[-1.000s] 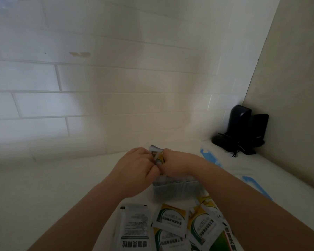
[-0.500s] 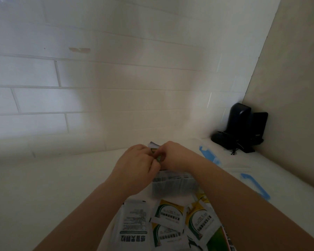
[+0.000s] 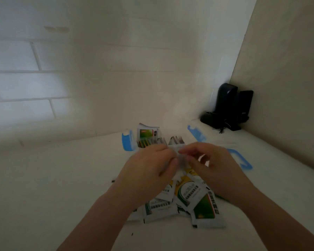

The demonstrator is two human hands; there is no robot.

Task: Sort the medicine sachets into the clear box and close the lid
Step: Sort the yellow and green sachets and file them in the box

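The clear box (image 3: 176,147) with blue latches (image 3: 127,142) stands at the middle of the white counter. Several sachets stand on edge inside it, and a green and red one (image 3: 147,133) sticks up at its back left. A loose pile of white, green and yellow sachets (image 3: 187,200) lies in front of the box, partly under my hands. My left hand (image 3: 149,171) and my right hand (image 3: 214,167) hover over the pile. Their curled fingertips meet at the box's near wall. Motion blur hides whether either holds anything. The clear lid (image 3: 223,145) with blue clips lies right of the box.
A black device with cables (image 3: 227,107) stands in the far right corner. A tiled wall runs along the back and a beige panel (image 3: 288,87) closes off the right side. White counter extends to the left of the box.
My hands have drawn back from over the box toward me and lower, uncovering the sachets standing in it. The sachet they held now stands in the box.
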